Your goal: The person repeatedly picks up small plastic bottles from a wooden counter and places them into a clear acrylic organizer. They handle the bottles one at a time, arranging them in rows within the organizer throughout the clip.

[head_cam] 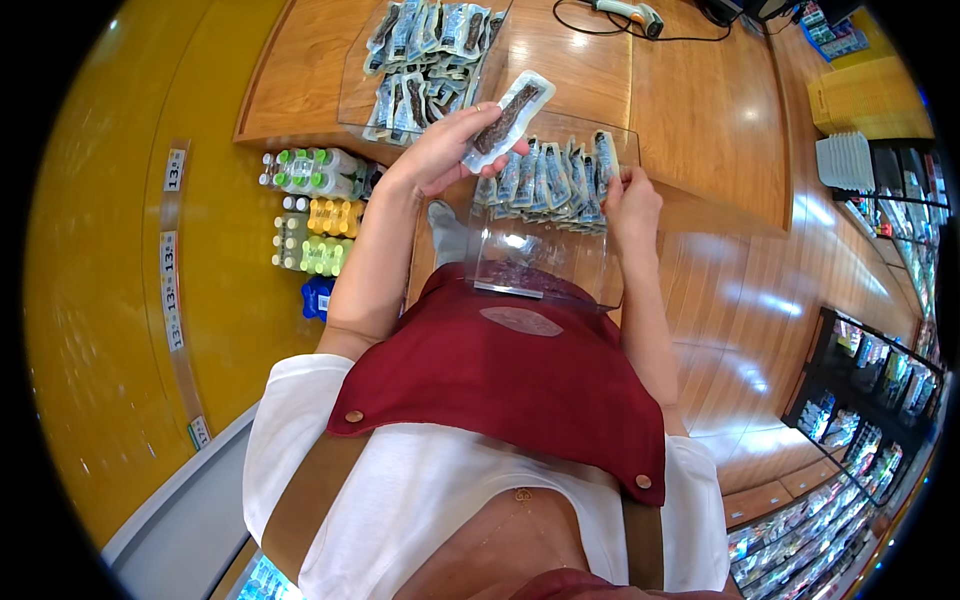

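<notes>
My left hand (450,150) holds a clear-and-white sealed packet (517,116) with a dark brown stick-shaped food in it, tilted up to the right. My right hand (632,202) pinches the side of a similar packet (605,161) at the right end of a row. That row of packets (551,176) stands in a clear plastic box (547,266), whose near part shows its bare floor. Beyond my left hand, a second clear container (352,90) on the wooden counter holds two rows of the same packets (424,37).
A handheld barcode scanner (637,15) with a black cable lies at the counter's far side. Shrink-wrapped bottles (315,172) stand low at the left, beside a yellow panel (97,225) with price tags. Stocked shelves (862,375) and a stack of white trays (845,161) are at the right.
</notes>
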Demonstrator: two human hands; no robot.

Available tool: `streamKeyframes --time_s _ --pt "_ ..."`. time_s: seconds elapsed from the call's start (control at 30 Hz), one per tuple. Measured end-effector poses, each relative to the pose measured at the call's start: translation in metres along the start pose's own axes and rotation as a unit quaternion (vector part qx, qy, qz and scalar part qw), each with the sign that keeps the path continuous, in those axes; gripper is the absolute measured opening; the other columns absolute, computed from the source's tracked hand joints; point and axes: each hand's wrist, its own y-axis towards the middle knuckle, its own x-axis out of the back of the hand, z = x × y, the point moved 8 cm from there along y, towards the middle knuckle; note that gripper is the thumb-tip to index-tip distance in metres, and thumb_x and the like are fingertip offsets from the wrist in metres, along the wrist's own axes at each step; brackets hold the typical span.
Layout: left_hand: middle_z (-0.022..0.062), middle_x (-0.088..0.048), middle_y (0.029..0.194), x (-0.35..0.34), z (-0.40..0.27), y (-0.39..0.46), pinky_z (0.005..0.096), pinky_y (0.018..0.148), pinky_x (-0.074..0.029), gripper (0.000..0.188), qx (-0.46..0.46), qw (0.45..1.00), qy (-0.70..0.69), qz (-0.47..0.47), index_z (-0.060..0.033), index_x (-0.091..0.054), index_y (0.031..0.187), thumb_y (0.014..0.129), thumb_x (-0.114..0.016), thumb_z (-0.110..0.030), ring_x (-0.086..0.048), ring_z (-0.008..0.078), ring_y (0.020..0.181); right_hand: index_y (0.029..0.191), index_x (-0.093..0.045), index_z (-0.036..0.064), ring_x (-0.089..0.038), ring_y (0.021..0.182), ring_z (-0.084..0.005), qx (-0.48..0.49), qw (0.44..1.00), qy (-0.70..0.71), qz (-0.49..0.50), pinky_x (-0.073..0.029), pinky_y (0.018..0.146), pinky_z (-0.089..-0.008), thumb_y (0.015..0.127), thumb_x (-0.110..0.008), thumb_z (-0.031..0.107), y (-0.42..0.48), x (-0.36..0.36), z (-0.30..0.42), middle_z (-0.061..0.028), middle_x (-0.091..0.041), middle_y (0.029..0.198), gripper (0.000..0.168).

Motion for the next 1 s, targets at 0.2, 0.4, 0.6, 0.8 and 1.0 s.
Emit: streamKeyframes --time_s 0.2,0.4,0.6,0.8,1.0 --pt "0.0158 -0.062 0.093 0.009 0.005 -0.004 0.0224 0.051 -0.044 0.034 0.008 1.0 -0.017 -0.016 -0.0013 -0.043 0.116 0.096 -0.036 -0.027 -0.054 0.0123 0.064 0.115 -0.047 0.0 -0.056 0.088 -0.0426 0.057 0.973 -0.164 0.154 -0.047 0.076 -0.0472 0.073 -0.057 -0.002 -0.006 -0.052 -0.017 -0.0268 -0.055 0.094 0.043" --pt "0.0164 -0.06 0.102 -0.003 0.012 -0.004 0.0241 0.059 -0.051 0.04 0.033 0.997 -0.055 0.04 0.0004 -0.041 0.123 0.096 -0.033 -0.028 -0.061 0.0157 0.074 0.119 -0.047 0.006 -0.055 0.089 -0.0419 0.075 0.974 -0.174 0.124 -0.046 0.076 -0.0472 0.082 -0.049 0.01 -0.009 -0.058 -0.023 -0.0253 -0.053 0.097 0.037" --pt "0.0073 -0.06 0.096 0.002 0.03 -0.001 0.0239 0.067 -0.05 0.034 0.084 0.996 -0.003 0.03 0.0012 -0.051 0.117 0.089 -0.05 -0.017 -0.06 0.0131 0.079 0.124 -0.043 0.003 -0.057 0.093 -0.0384 0.124 0.962 -0.238 0.041 -0.047 0.076 -0.0462 0.088 -0.042 0.014 -0.023 -0.036 0.003 -0.0219 -0.054 0.103 0.037" --pt "0.0041 -0.056 0.098 -0.031 0.014 -0.012 0.0231 0.078 -0.041 0.035 -0.069 0.969 0.198 0.133 -0.0003 -0.057 0.111 0.076 -0.058 -0.004 -0.052 0.0108 0.089 0.122 -0.047 0.001 -0.057 0.082 -0.0158 -0.05 0.903 0.256 0.342 -0.048 0.071 -0.031 0.092 -0.044 0.038 -0.025 -0.011 0.047 -0.0088 -0.059 0.094 0.048" --pt "0.0053 -0.052 0.102 -0.044 0.012 -0.015 0.0254 0.084 -0.04 0.061 -0.133 0.936 0.302 0.126 -0.004 -0.038 0.123 0.066 -0.061 0.001 -0.048 0.0122 0.099 0.107 -0.054 -0.002 -0.055 0.081 -0.0065 -0.038 0.783 0.419 0.458 -0.045 0.071 -0.0201 0.084 -0.062 0.012 -0.05 -0.019 0.06 -0.0029 -0.059 0.092 0.028"
